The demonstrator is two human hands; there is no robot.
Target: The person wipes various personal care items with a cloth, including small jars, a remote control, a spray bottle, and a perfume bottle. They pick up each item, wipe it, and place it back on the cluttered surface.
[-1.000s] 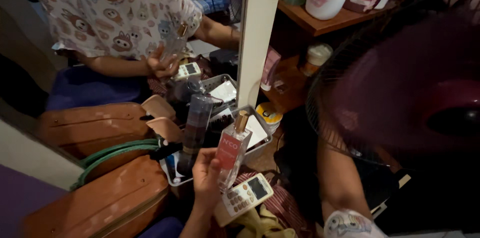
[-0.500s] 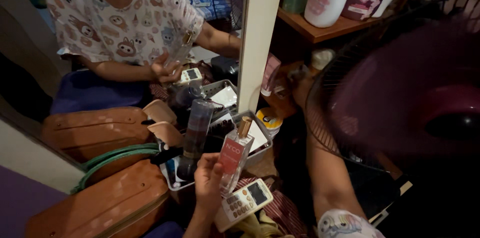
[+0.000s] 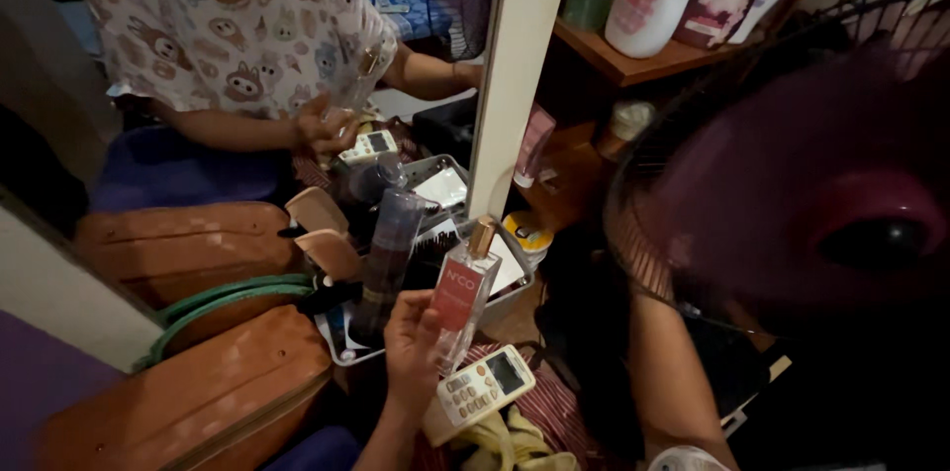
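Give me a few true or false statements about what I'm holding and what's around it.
1. The left hand holds a clear spray bottle with a red label. True.
2. The bottle's cap is blue. False: it is gold.
3. A white remote control lies just below the bottle. True.
4. A brown bag lies to the right of the bottle. False: it lies to the left.
5. A fan fills the right side. True.

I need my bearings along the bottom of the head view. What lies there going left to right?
Brown leather bag → left hand gripping a clear glass spray bottle with a red label and gold cap → white remote control with grey buttons → dark pink fan behind a black wire guard.
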